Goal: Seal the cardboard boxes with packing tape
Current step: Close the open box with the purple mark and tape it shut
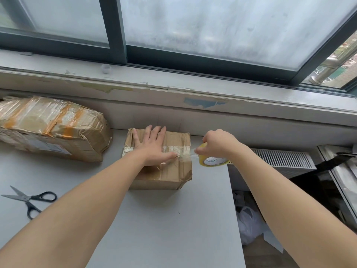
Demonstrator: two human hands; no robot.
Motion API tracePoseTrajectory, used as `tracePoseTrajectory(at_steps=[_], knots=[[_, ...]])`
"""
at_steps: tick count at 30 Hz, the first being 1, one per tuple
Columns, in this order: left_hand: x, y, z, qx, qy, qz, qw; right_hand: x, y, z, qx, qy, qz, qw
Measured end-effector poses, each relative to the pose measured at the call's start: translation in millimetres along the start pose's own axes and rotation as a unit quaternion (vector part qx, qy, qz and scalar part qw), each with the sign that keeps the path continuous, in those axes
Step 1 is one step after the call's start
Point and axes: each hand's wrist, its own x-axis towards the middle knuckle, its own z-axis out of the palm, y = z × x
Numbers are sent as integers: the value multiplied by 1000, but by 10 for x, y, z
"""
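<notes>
The bigger cardboard box (52, 128) lies at the far left of the table, crumpled and wrapped in glossy clear tape with orange bands. The smaller cardboard box (173, 137) sits mid-table near the wall. It is brown and dented, and its corners are torn. A clear tape strip (180, 149) runs across its top. The left hand (152, 147) lies flat on the lid, fingers straight and spread, with the thumb pressing the strip. The right hand (218, 144) curls around a yellowish tape roll (211, 161) just off the box's right edge. Tape stretches taut from the roll to the box.

A window (212, 26) with dark frames and frosted glass spans the back, above a sill (135, 78) with peeling paint. The table (154, 219) is pale grey. Black-handled scissors (29, 200) lie open at its left. To the right of the table is a white slatted grille (280, 159), and a white plastic bag (249, 223) sits on the floor.
</notes>
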Motion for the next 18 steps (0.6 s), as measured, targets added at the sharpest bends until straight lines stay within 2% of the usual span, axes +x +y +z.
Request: tracePoseTrajectory(at_steps=[6, 18], knots=[[-39, 66, 49, 38, 18, -13, 999, 37, -21, 123, -1, 10, 0, 1000], [2, 63, 41, 20, 23, -22, 999, 14, 144, 278, 34, 10, 2, 999]])
